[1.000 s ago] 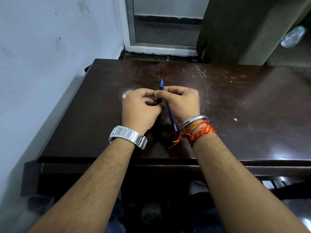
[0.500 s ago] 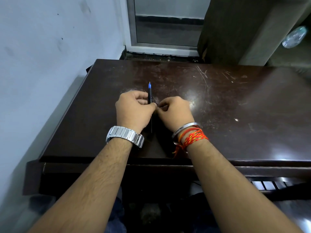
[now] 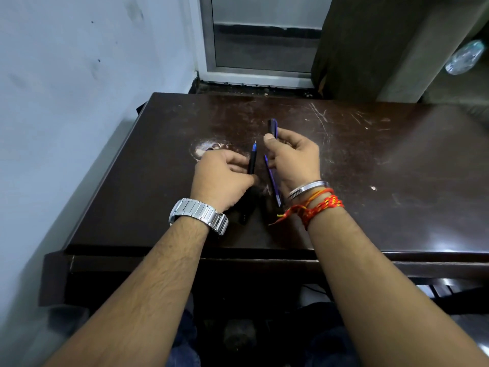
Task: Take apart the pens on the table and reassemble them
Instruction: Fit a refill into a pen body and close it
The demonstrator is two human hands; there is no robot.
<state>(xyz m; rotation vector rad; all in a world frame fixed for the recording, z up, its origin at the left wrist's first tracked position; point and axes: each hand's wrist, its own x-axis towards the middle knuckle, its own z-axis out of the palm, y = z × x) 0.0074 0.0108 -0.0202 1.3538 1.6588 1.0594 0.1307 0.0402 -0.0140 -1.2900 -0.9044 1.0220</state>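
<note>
My left hand [image 3: 221,176] grips a black pen barrel [image 3: 252,162] upright, its blue tip pointing away from me. My right hand [image 3: 295,157] pinches a dark cap with a blue clip [image 3: 273,127] between thumb and fingers, held a little above and right of the barrel. A thin blue refill [image 3: 272,181] lies slanted on the dark table [image 3: 397,181] between my two hands, close under my right palm. The two hands are apart, with a small gap between barrel and cap.
The scratched brown table has a worn pale patch [image 3: 209,148] just beyond my left hand. A white wall runs along the left edge. A door frame [image 3: 254,75] and a dark cabinet [image 3: 370,49] stand behind the table.
My hands were pressed together on one pen; now they have parted. The cap has come off into my right hand, which moved up and right, while the left keeps the barrel.
</note>
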